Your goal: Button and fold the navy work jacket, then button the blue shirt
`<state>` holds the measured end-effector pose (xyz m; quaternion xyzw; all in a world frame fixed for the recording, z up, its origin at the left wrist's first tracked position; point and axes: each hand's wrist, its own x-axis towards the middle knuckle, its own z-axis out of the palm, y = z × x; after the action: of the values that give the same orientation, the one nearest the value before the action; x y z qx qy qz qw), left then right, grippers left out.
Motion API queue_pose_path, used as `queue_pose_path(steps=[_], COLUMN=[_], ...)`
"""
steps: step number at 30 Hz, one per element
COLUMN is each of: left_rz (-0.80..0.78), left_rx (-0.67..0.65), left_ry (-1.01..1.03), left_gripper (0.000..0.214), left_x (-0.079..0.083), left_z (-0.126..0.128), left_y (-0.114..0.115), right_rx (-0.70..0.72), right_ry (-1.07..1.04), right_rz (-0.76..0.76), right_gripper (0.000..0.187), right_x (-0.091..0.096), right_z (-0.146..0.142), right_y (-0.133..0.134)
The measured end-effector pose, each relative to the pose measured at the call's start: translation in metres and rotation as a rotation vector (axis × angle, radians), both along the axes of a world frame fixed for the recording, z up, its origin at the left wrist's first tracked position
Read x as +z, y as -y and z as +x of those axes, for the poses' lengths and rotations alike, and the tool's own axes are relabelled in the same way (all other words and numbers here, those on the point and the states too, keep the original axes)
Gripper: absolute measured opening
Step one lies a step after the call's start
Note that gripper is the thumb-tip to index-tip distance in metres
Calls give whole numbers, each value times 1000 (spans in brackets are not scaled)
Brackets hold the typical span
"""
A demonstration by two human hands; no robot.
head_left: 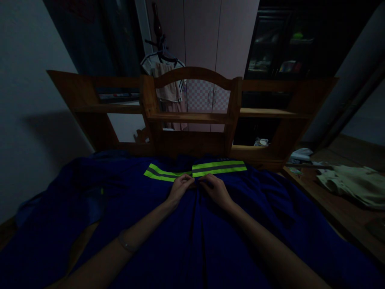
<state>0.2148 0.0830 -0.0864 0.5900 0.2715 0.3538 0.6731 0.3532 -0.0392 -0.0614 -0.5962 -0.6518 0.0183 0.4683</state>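
Observation:
A dark blue work jacket (156,241) with yellow-green reflective strips (219,167) lies spread out, its front facing up. My left hand (181,188) pinches the jacket's front edge just under the strips, near the middle. Close beside it on the right, my right hand (215,190) has its fingers bent and pinched at the other side of the same front opening. Between the two sets of fingertips is a small gap. Any button or zip there is too dark and small to make out. Below the hands the front edges run down toward me.
Behind the jacket stands a wooden headboard (192,117) with shelves. Clothes on a hanger (168,78) hang from a stand behind it, before a pale wardrobe (201,40). Light-coloured cloth (355,186) lies at the right, beyond the bed's wooden side edge (313,200). The room is dim.

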Motion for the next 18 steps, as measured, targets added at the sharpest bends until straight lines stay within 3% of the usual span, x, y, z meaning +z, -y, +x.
queue_pose_path(steps=[10,18], left_rz=[-19,-11], left_rx=[24,48], left_ry=[-6,-29], left_gripper=[26,27], left_x=[1,8], left_z=[1,0], left_y=[1,5], right_rx=[9,-27], right_ry=[200,124], right_rz=[-69,-46], right_gripper=[19,15], right_x=[3,-2], right_z=[-2,-4], right_y=[3,1])
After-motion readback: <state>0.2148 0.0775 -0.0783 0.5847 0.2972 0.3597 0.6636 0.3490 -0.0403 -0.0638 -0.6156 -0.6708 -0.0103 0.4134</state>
